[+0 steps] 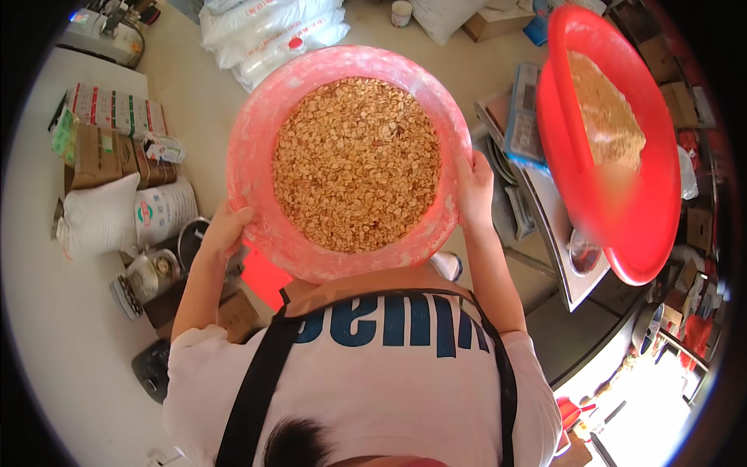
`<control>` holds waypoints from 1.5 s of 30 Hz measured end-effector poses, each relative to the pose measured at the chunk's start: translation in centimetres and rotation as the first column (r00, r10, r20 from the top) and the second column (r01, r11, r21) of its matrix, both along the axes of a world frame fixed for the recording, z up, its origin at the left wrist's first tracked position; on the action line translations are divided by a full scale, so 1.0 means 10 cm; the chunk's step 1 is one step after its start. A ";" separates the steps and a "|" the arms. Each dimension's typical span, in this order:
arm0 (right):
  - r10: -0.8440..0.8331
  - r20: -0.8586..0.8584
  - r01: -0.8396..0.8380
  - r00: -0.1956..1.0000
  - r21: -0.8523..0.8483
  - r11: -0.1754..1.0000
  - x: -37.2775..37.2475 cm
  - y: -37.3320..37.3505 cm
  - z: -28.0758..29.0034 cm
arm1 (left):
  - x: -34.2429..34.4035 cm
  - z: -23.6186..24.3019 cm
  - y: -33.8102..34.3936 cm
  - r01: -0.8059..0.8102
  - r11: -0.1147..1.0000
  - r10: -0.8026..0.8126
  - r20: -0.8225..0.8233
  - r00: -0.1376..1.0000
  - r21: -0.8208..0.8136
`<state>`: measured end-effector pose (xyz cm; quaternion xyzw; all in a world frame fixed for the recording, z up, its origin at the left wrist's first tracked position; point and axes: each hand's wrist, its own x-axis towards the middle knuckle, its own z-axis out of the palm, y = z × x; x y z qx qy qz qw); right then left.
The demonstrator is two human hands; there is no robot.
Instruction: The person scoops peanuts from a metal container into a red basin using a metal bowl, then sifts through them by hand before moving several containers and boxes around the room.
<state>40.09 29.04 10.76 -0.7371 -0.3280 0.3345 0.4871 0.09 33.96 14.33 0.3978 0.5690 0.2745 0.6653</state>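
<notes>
A pink plastic basin (253, 156), its wall smeared with pale powder, is held level in front of my body. Dry tan flakes that look like rolled oats (358, 163) cover its bottom. My left hand (227, 228) grips the rim at the lower left, thumb over the edge. On the opposite side my right hand (475, 187) is closed round the rim; the fingers under the basin are hidden. Off to the right, a larger red basin (661, 222) with tan powder (603, 109) in it stands over a table, apart from both hands.
A blue-edged scale (525, 117) sits on the table (556, 249) beside the red basin. White plastic-wrapped sacks (272, 35) are stacked on the floor ahead, near a white cup (401, 13). At left are cartons (101, 156) and full white sacks (101, 214).
</notes>
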 end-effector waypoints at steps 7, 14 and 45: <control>0.030 -0.296 0.033 0.955 0.208 0.978 0.18 1.28 0.46 | -0.06 0.10 1.66 0.157 0.987 -0.158 0.098 0.983 0.018; -0.196 -0.458 0.387 0.867 0.370 0.845 0.44 0.54 2.12 | 0.76 1.03 2.37 0.439 0.897 -0.429 0.343 0.835 0.055; -0.931 0.362 0.782 0.045 0.567 0.258 1.11 -1.43 3.36 | 6.32 1.03 1.30 0.951 0.006 -0.464 0.843 -0.271 0.309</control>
